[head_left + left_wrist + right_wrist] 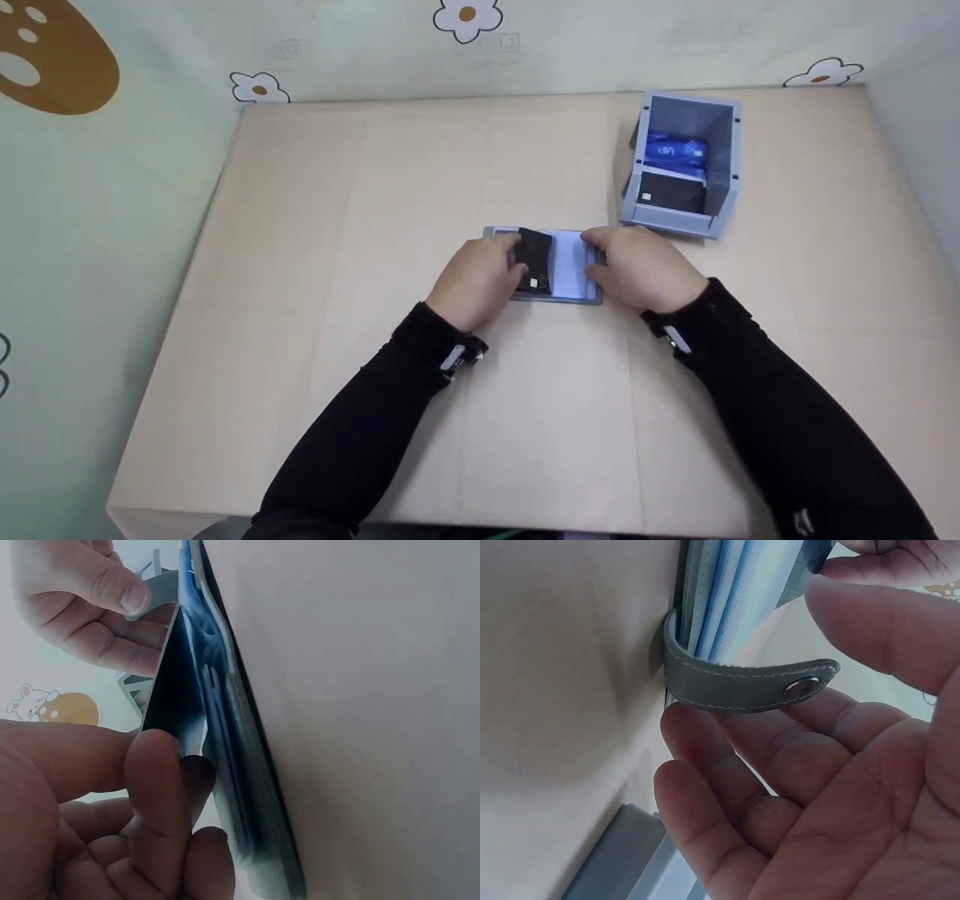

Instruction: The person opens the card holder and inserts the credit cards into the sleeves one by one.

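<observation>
I have the left hand (480, 279) pinching a black rectangular card marked VIP (534, 261) between thumb and fingers, tilted above the left half of a slim grey card wallet (556, 300). That wallet lies open around the middle of the desk (300, 360), its translucent sleeves (571, 264) bare on the right half. On my right hand (646, 268) the fingers are loosely bent and unclenched, touching the wallet's grey stitched strap (735, 688) with its metal snap (802, 687). Near the desk's far edge, toward the right corner, I see a grey plastic bin (671, 220) holding blue cards (675, 152) and a chipped black card (670, 193).
</observation>
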The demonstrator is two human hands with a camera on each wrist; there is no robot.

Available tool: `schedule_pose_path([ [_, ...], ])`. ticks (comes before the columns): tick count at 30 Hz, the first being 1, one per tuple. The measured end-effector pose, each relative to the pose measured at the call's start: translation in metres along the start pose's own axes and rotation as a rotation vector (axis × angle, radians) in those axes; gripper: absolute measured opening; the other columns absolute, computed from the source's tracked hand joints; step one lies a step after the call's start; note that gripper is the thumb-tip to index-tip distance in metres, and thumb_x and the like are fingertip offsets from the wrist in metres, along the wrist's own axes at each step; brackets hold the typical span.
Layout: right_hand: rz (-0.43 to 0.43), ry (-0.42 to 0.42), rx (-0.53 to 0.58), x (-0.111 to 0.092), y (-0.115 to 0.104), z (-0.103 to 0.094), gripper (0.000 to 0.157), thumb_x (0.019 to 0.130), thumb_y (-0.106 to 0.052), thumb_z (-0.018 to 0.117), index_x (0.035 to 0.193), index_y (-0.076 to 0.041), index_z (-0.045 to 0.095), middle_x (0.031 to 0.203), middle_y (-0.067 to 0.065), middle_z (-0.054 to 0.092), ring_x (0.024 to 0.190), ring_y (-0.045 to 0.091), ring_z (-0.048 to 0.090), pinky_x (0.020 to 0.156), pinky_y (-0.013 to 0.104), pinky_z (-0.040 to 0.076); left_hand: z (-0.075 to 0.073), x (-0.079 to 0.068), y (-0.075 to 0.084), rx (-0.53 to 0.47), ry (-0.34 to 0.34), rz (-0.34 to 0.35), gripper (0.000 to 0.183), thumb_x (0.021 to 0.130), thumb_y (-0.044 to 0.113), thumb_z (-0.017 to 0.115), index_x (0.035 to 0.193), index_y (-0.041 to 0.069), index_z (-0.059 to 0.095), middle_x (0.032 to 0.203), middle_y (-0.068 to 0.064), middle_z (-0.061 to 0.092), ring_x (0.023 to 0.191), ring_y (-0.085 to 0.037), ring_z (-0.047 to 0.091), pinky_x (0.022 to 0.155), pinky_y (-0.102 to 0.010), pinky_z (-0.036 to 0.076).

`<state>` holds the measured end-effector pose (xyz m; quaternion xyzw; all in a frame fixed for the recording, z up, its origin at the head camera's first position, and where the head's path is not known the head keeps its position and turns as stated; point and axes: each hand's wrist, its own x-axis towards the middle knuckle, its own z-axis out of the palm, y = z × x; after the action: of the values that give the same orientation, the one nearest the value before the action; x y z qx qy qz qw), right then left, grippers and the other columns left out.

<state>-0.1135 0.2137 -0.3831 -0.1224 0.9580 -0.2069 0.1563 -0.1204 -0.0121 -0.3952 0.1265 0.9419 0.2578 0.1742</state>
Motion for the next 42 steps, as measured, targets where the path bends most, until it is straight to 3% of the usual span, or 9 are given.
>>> schedule_pose_path([
  [14,-0.001,0.012,-0.019,-0.001,0.0,0.0,0.045,0.097,-0.013,0.069,0.14,0.001,0.063,0.124,0.021,0.073,0.114,0.034,0.068,0.102,0.054,0.053,0.001,0.001,0.005,0.019,-0.005,0.02,0.05,0.107,0.023,0.062,0.153,0.005,0.053,0.138,-0.012,0.07,0.131,-0.025,0.065,0.112,-0.04,0.051],
  [22,0.002,-0.003,-0.014,-0.002,-0.001,-0.001,0.044,0.098,-0.012,0.068,0.14,0.001,0.063,0.126,0.021,0.072,0.115,0.035,0.067,0.103,0.055,0.052,0.001,0.0,0.009,-0.025,-0.074,0.03,0.061,0.103,0.022,0.068,0.158,0.005,0.046,0.142,-0.012,0.067,0.132,-0.022,0.063,0.114,-0.039,0.049],
  [32,0.001,-0.007,0.008,-0.002,0.001,0.0,0.045,0.098,-0.009,0.066,0.142,0.003,0.061,0.132,0.023,0.07,0.12,0.036,0.067,0.107,0.054,0.051,0.006,0.001,0.014,0.07,-0.095,0.095,0.064,0.098,0.021,0.075,0.155,0.003,0.05,0.151,-0.015,0.06,0.138,-0.026,0.06,0.116,-0.04,0.048],
  [39,-0.026,0.023,-0.021,-0.001,0.001,0.001,0.038,0.101,-0.004,0.056,0.138,0.001,0.065,0.128,0.023,0.072,0.119,0.038,0.069,0.104,0.054,0.053,0.011,0.004,0.017,0.099,-0.082,0.148,0.042,0.096,0.024,0.077,0.134,0.007,0.068,0.113,-0.002,0.073,0.099,-0.017,0.065,0.091,-0.037,0.055],
  [42,-0.028,0.024,-0.022,0.0,0.001,0.001,0.037,0.102,-0.004,0.055,0.137,0.001,0.066,0.127,0.023,0.073,0.117,0.039,0.07,0.103,0.054,0.054,0.013,0.005,0.018,0.115,-0.073,0.17,0.033,0.095,0.025,0.078,0.123,0.008,0.071,0.105,-0.001,0.072,0.092,-0.016,0.064,0.086,-0.037,0.056],
])
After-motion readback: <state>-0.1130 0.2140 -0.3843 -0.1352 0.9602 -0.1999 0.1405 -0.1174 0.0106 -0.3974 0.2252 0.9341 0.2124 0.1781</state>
